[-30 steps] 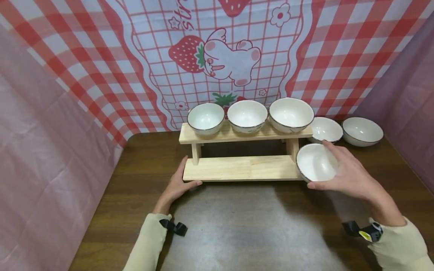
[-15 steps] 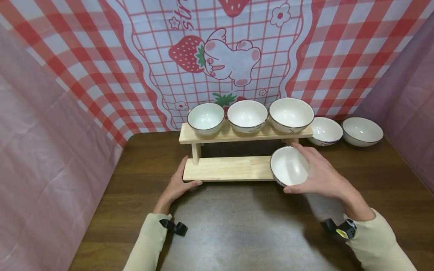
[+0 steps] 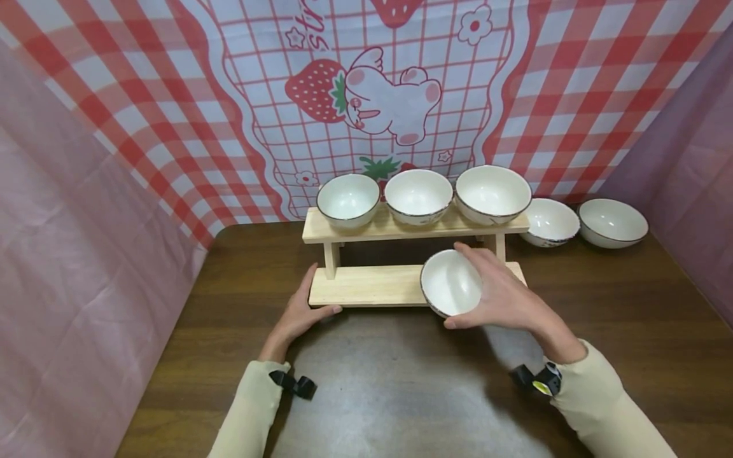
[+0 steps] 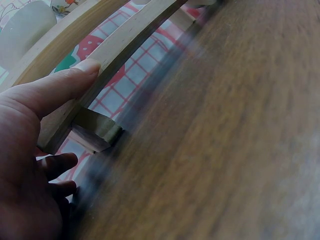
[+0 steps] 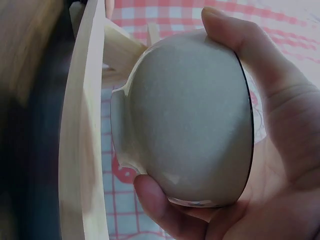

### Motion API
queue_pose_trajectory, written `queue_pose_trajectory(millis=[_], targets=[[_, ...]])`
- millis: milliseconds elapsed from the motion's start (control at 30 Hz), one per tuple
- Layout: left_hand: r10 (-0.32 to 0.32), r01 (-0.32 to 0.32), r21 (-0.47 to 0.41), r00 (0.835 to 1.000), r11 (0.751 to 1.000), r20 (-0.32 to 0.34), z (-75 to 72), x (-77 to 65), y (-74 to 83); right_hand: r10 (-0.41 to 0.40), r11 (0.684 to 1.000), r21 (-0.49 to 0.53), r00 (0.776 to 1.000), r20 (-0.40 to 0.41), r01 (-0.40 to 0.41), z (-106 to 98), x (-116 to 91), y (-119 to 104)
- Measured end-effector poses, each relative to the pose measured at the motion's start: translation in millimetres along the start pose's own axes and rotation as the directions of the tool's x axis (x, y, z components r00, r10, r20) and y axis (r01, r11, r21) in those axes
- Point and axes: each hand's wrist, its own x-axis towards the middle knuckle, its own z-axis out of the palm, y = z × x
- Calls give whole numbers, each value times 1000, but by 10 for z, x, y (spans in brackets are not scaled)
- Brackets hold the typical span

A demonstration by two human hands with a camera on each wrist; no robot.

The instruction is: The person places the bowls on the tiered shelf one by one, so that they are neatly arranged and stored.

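Observation:
My right hand (image 3: 501, 296) grips a white bowl (image 3: 450, 283) with a dark rim, thumb at the near side and fingers at the far side. The bowl is over the lower board of a two-tier wooden stand (image 3: 366, 284), right of its middle. In the right wrist view the bowl's foot (image 5: 117, 127) faces the board, a narrow gap between them. My left hand (image 3: 298, 313) holds the lower board's left end. The left wrist view shows its thumb (image 4: 65, 85) on the board's front edge and the other fingers curled by the end.
On the upper board stand three white bowls: left (image 3: 348, 200), middle (image 3: 418, 196) and right (image 3: 493, 194). Two more, a nearer bowl (image 3: 551, 221) and a farther bowl (image 3: 613, 222), sit on the brown table (image 3: 240, 286) right of the stand. A checked cloth (image 3: 189, 95) hangs behind.
My right hand has carried the bowl leftward, from beside the stand's right end to over the lower board. The left hand and the other bowls have stayed put.

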Motion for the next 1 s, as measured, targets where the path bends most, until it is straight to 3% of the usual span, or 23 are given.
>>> queue_pose_trajectory(millis=[533, 1000], targets=[[-1, 1, 7, 1000, 1000, 6, 1, -2, 8, -51, 996, 69, 998, 48, 48, 385, 343, -300], [15, -15, 22, 1000, 1000, 1, 5, 16, -7, -45, 993, 108, 996, 72, 37, 565, 537, -472]])
